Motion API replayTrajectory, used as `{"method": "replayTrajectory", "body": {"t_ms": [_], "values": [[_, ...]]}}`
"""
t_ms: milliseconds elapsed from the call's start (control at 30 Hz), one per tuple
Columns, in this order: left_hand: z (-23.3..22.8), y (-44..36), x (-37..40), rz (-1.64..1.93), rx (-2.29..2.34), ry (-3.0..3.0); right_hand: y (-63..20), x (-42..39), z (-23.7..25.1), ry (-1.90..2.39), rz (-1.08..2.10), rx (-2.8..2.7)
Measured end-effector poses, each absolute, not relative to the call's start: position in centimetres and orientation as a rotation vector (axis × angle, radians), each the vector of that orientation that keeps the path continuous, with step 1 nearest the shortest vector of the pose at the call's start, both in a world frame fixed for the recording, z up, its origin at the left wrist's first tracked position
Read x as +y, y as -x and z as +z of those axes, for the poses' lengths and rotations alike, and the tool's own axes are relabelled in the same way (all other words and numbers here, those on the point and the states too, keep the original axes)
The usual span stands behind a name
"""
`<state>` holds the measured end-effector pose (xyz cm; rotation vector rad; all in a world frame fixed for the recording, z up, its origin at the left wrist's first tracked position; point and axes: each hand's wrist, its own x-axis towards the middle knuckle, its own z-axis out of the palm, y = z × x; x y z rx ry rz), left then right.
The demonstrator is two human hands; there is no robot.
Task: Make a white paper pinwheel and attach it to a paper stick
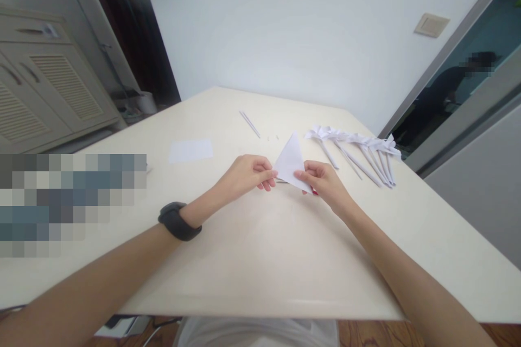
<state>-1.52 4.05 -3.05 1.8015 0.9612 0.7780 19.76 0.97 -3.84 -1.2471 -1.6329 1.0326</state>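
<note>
We hold a folded paper triangle over the table.

Our left hand [248, 173] and right hand [321, 181] pinch the paper triangle [291, 162] at its lower corners, just above the table [252, 260]; paper flowers [362, 152] lie near.

Pixelated patch [69, 203] masks table's left; red object [314, 191] under right hand unidentifiable.

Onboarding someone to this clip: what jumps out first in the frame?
At the table's centre, the left hand and right hand pinch the two lower corners of a white paper triangle folded to a point. To the right of it lies a row of finished white paper pinwheels on sticks. A flat white sheet lies to the left, and a black wristband sits on the left wrist.
</note>
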Motion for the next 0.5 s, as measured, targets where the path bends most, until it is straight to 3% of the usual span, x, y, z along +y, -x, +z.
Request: {"method": "replayTrajectory", "body": {"t_ms": [500], "values": [[-2.92,1.78,4.42,0.781,0.958,-1.799,-20.12,1.20,-3.77,1.237,1.065,-1.657]]}}
